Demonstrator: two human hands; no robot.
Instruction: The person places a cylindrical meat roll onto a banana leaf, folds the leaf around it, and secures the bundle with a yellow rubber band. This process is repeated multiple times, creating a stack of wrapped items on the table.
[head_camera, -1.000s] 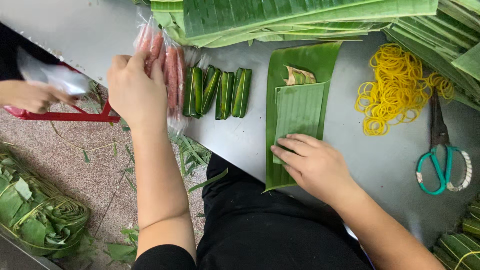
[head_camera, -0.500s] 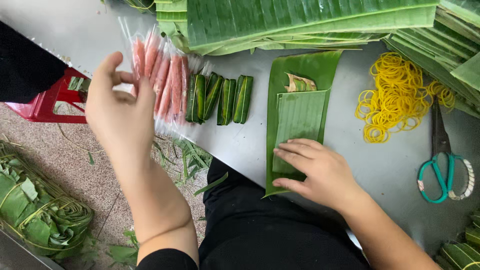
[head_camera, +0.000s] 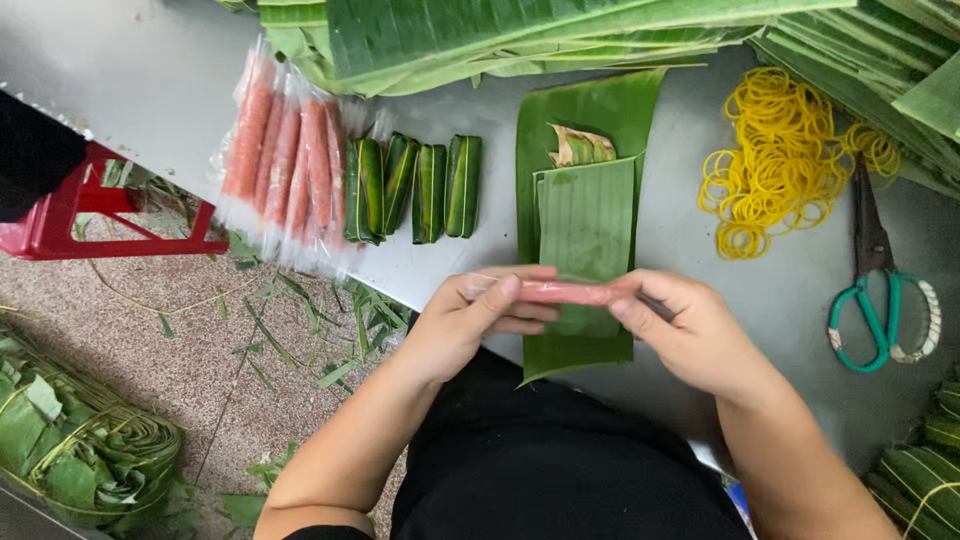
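Sausage (head_camera: 572, 292) (pink, in clear wrap) sits pinched at each end between our left hand (head_camera: 470, 322) and right hand (head_camera: 690, 335), each grip closed on it, just above the banana leaf (head_camera: 585, 215) on the bench (head_camera: 140, 80).

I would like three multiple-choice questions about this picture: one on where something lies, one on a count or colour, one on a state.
1. Where do the scissors lie?
A. right of the yellow rubber bands
B. on the red stool
C. under the leaf strip

2. How many wrapped green rolls lie by the pink sticks in plastic?
A. two
B. four
C. seven

3. What is the state of the pink stick?
A. lying on the floor
B. wrapped in leaf
C. held between both hands

Key: 1 A, they lie just past the bands; 2 B, four lie side by side; 3 C, left hand and right hand pinch its ends.
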